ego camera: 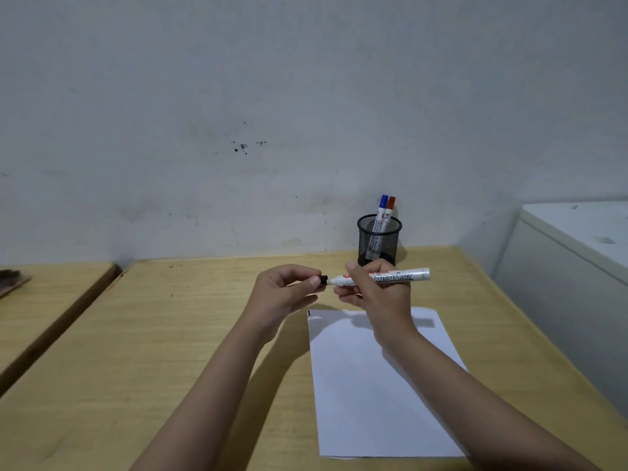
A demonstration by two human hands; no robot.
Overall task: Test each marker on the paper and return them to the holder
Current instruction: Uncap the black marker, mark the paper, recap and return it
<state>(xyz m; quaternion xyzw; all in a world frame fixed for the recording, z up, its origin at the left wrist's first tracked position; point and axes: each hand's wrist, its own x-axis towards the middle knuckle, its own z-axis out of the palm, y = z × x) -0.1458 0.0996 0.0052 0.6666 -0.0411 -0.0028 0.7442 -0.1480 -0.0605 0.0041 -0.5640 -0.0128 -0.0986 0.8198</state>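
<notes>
White marker [387, 277], black cap [323, 280], in hand; behind: black mesh holder [378, 244], blue-capped marker [382, 209], red-capped marker [389, 209]; below: white paper [373, 396].

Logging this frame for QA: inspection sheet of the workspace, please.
Surface: wooden desk, bare apart from the job's things; second desk to the left.
Job's things: paper flat, small black mark at top-left corner; mesh holder upright with blue marker and red marker; white marker held level.
Clutter: brown object on second desk, unclear.
Hands: left hand pinches black cap at marker tip; right hand grips barrel.
Cables: nothing seen.
Surroundings: stained wall; white cabinet right.
</notes>
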